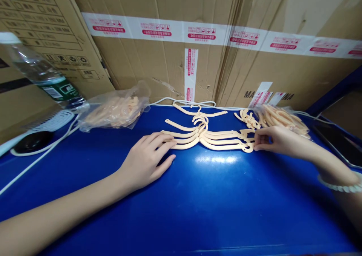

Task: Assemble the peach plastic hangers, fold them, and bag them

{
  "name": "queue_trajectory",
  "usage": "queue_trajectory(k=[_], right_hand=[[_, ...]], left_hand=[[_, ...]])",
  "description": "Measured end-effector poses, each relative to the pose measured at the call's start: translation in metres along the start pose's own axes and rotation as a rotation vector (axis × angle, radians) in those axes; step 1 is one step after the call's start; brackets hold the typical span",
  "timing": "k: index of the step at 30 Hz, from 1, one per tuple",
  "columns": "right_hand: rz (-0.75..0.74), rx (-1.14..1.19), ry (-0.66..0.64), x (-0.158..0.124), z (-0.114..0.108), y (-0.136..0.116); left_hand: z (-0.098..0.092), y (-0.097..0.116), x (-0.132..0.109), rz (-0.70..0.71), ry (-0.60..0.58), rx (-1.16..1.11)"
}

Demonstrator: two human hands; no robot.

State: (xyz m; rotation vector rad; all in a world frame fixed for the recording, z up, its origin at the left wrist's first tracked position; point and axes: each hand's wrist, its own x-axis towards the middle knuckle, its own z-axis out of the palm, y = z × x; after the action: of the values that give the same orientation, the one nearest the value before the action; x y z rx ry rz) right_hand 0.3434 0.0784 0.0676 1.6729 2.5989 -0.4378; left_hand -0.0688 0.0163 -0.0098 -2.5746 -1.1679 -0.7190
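Several cream plastic clothes hangers [222,147] lie in an overlapping row on the blue table [198,207], with their hooks bunched at the centre. My left hand [145,158] rests with its fingers stretched out on the left arms of the nearest hangers. At the right ends, my right hand [277,141] pinches a small cream hook piece [247,148] between thumb and fingers, touching the hanger tips. Behind it is a small pile of loose hook pieces [246,117]. One separate hanger [212,114] lies farther back.
Clear bags of cream parts stand on the left [113,110] and right [285,122]. At the left are a water bottle [55,86], a white comb [58,120] and a black rounded object [34,141]. White cables run behind. A phone [339,144] lies right; cardboard boxes [158,59] wall the back.
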Motion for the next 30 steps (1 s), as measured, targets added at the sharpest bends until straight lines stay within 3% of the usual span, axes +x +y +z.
queue_trajectory(k=[7,16,25,30], right_hand=[[-0.061,0.021,0.035,-0.002,0.005,0.003],[-0.074,0.001,0.226,-0.002,-0.002,-0.012],[-0.078,0.035,0.288,-0.001,-0.002,-0.015],[-0.083,0.144,0.224,-0.001,0.0,-0.008]], left_hand=[[0.001,-0.001,-0.001,-0.01,0.008,-0.022],[-0.007,0.001,0.004,-0.108,0.175,-0.275],[-0.008,-0.001,0.004,-0.115,0.121,-0.307],[-0.011,-0.007,0.007,-0.099,0.061,-0.241]])
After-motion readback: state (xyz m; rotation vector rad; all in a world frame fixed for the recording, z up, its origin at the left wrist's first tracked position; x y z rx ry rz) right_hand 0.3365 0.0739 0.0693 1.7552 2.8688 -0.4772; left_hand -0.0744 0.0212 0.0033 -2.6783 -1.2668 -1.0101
